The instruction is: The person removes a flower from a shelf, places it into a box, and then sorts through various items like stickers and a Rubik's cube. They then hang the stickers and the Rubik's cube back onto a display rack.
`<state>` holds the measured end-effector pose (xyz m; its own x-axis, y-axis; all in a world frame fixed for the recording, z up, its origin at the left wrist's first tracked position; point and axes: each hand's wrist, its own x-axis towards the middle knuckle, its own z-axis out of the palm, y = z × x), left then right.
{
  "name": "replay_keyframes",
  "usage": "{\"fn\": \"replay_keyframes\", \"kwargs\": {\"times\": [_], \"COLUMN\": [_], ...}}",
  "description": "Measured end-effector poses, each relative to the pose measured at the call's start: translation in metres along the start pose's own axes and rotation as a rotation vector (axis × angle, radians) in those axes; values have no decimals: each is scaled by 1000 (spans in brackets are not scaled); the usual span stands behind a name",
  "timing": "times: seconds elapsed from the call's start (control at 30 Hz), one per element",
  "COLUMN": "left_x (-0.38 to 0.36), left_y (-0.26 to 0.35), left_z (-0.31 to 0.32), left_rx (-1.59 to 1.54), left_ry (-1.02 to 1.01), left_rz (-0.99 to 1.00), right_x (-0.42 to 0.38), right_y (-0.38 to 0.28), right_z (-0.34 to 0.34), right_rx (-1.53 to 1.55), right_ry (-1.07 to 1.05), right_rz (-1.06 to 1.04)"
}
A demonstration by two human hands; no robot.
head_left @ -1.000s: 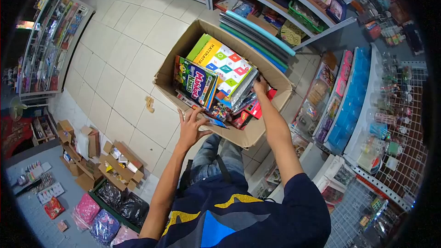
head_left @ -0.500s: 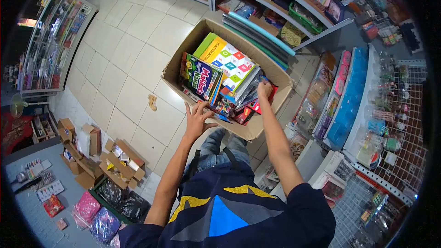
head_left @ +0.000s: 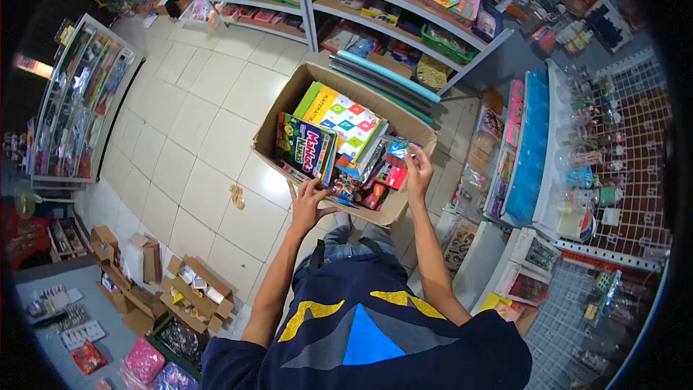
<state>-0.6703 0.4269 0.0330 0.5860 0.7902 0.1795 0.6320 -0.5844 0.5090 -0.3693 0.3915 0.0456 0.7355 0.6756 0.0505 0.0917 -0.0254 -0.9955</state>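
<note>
A large open cardboard box (head_left: 271, 127) packed with books and packets stands in front of me. At its near-left rim, my left hand (head_left: 307, 208) has fingers hooked over the edge and the thumb outside. Over the box's right end, my right hand (head_left: 418, 175) pinches a small blue packet (head_left: 399, 149) between thumb and fingertips. Below that packet lie red packs (head_left: 390, 176). A purple-and-green book (head_left: 304, 146) and a white book with coloured hexagons (head_left: 351, 126) lean inside the box. Some items near my left fingers overlap and are hard to make out.
Behind the box, long rolls (head_left: 386, 76) lie before a stocked shelf (head_left: 375, 14). A glass display case (head_left: 83, 101) stands far left. Opened cartons (head_left: 195, 292) sit at lower left. Blue bins (head_left: 530, 144) and a wire rack (head_left: 628, 166) line the right.
My right hand has risen from inside the box's right end, with a blue packet now showing at its fingertips. My left hand stays at the rim. The whole view has shifted slightly.
</note>
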Motion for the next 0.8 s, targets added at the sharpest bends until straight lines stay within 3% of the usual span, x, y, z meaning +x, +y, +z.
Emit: {"fn": "replay_keyframes", "kwargs": {"times": [0.07,0.27,0.47,0.57,0.7,0.8], "left_x": [0,-1,0,-1,0,-1], "left_y": [2,6,11,12,15,11], "left_z": [-2,-2,-7,-7,-8,-4], "left_rx": [-1,10,25,27,17,46], "left_ry": [6,25,24,16,18,21], "left_rz": [6,10,16,30,41,51], "right_x": [-4,-10,-19,-27,-25,-26], "right_y": [-27,-65,-76,-71,-53,-69], "right_z": [-9,-24,-27,-32,-45,-47], "right_rx": [242,283,641,1100,1638,1715], "right_ry": [-55,-90,-92,-66,-363,-193], "right_rz": [152,117,233,469,396,444]}}
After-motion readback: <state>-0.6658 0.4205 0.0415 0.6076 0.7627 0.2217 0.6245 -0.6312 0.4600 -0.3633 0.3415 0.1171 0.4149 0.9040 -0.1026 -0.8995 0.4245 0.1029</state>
